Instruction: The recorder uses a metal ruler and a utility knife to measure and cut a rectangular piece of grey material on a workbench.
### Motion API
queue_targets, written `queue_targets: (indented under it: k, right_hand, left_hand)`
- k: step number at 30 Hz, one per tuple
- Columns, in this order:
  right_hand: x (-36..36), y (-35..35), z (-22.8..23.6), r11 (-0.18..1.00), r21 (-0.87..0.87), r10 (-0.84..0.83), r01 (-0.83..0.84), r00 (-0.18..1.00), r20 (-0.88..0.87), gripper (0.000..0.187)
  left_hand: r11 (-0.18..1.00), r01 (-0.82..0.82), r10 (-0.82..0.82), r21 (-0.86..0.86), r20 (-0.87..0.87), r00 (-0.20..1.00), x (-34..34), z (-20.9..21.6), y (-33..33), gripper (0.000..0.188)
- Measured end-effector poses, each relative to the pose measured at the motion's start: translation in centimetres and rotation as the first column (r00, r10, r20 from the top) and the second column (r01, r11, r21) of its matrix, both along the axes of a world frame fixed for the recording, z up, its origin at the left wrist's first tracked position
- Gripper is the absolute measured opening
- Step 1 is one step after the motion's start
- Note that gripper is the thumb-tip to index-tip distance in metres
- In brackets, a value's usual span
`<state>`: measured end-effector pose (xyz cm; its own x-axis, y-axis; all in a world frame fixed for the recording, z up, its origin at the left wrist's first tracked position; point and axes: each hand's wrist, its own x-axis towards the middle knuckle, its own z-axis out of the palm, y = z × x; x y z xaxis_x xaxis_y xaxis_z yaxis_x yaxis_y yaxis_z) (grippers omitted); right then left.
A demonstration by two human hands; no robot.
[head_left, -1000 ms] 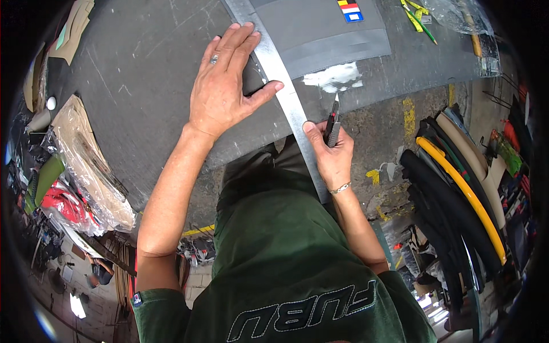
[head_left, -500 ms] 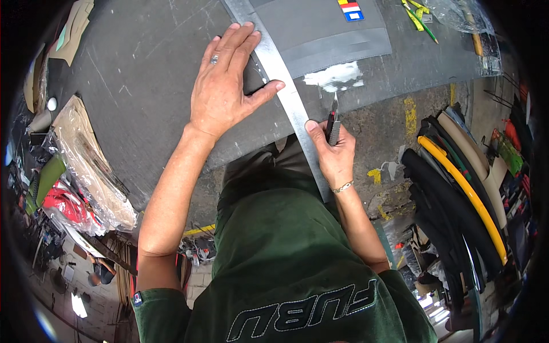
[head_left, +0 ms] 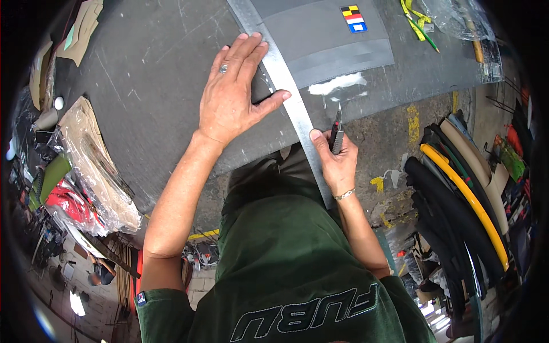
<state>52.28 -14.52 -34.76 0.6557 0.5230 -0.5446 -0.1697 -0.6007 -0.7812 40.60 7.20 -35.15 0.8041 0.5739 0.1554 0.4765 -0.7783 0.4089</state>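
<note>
A long metal straightedge (head_left: 297, 114) runs diagonally from the far edge of the view, across the worktable, to past its near edge by my body. My left hand (head_left: 231, 94) lies flat on its left side, fingers fairly straight, fingertips and thumb on the metal. My right hand (head_left: 338, 163) grips a utility knife (head_left: 337, 137), with its blade pointing away from me. The right thumb touches the straightedge near its close end. Just right of the metal lies a grey sheet piece (head_left: 331, 57) bearing a small coloured patch (head_left: 354, 19).
White marks (head_left: 334, 84) show on the dark worktable (head_left: 154, 114). A yellow tape measure (head_left: 413, 22), a green pencil (head_left: 430, 43) and clear plastic (head_left: 452, 17) lie far right. Rolled materials (head_left: 457, 188) stand at right; plastic-wrapped brown sheets (head_left: 94, 166) lie at left.
The whole view has shifted slightly, so the table and its contents appear a little lower and to the right. Both hands keep their places along the straightedge.
</note>
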Motion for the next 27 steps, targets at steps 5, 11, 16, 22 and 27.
queue_targets:
  k: [5,11,16,22,27]
  right_hand:
    - [-0.10,0.00,-0.01,1.000,0.013,-0.005,0.005,1.000,0.005,0.028]
    - [-0.04,0.20,0.36,1.000,0.003,-0.004,0.004,1.000,-0.018,0.027]
    - [-0.23,0.31,0.13,1.000,0.021,-0.016,0.016,1.000,0.003,0.029]
    - [-0.21,0.16,-0.06,1.000,0.011,-0.024,0.024,1.000,0.009,0.029]
    - [-0.12,0.33,0.16,1.000,-0.001,-0.014,0.014,1.000,-0.003,0.028]
  left_hand:
    - [1.000,0.002,-0.002,-0.019,0.000,1.000,-0.05,0.12,0.08,0.084]
    - [1.000,-0.005,0.005,-0.017,0.009,1.000,-0.02,0.05,0.05,0.084]
    - [1.000,-0.010,0.010,-0.011,-0.001,1.000,-0.21,-0.04,0.03,0.084]
    - [0.999,-0.003,0.003,-0.036,-0.004,1.000,-0.07,-0.03,-0.01,0.085]
    - [0.998,-0.001,0.000,-0.065,-0.007,1.000,-0.22,-0.08,0.08,0.086]
